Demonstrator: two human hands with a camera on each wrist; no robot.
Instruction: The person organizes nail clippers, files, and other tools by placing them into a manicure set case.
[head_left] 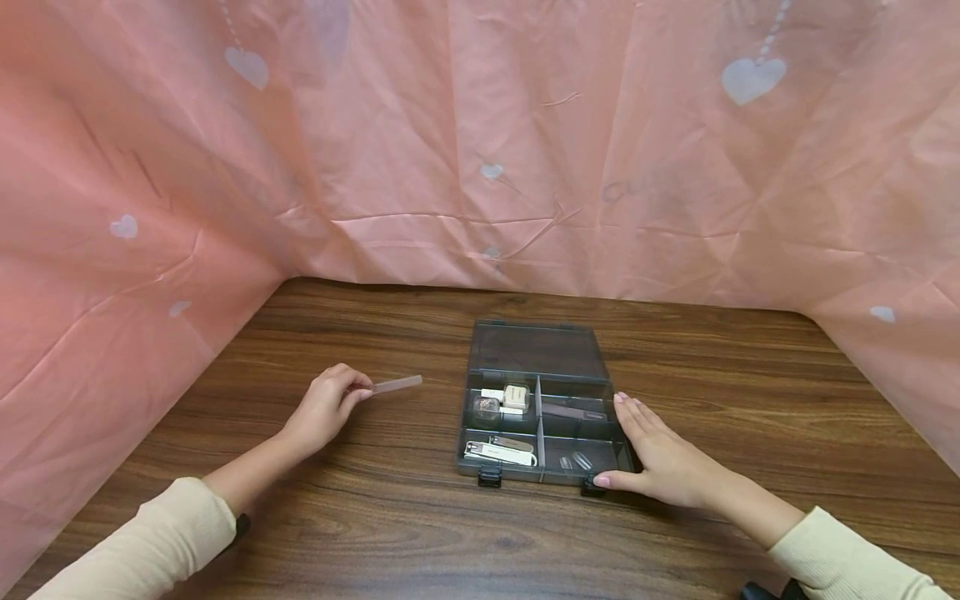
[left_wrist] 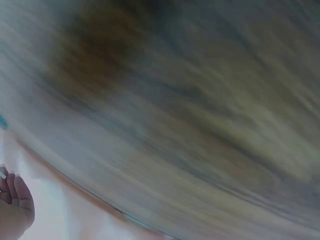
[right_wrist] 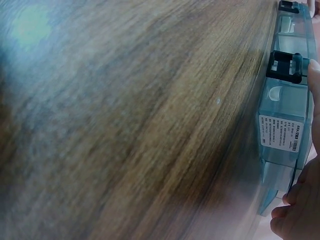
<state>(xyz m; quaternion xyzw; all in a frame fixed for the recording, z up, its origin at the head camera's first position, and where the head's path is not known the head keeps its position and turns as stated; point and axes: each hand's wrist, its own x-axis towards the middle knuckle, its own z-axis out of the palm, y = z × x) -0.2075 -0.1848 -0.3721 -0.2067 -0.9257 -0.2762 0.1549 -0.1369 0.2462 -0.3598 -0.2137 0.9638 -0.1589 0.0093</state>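
My left hand (head_left: 328, 408) pinches one end of a thin pale nail file (head_left: 399, 384) above the table, left of a translucent dark compartment box (head_left: 536, 477). The box stands with its lid (head_left: 534, 348) laid back. My right hand (head_left: 667, 462) rests along the box's right side, fingers extended, its thumb by the front right latch (head_left: 592, 486). Small bottles (head_left: 515, 395) sit in the back left compartment, nail clippers (head_left: 498, 452) in the front left. A dark flat bar (head_left: 573, 412) lies back right; small clear pieces (head_left: 581, 460) lie front right.
The box rests on a brown wood-grain table (head_left: 360, 533). Pink cloth (head_left: 525, 150) with white hearts hangs at the back and both sides. A printed label (right_wrist: 281, 133) is on the box's side in the right wrist view. The left wrist view is mostly blurred.
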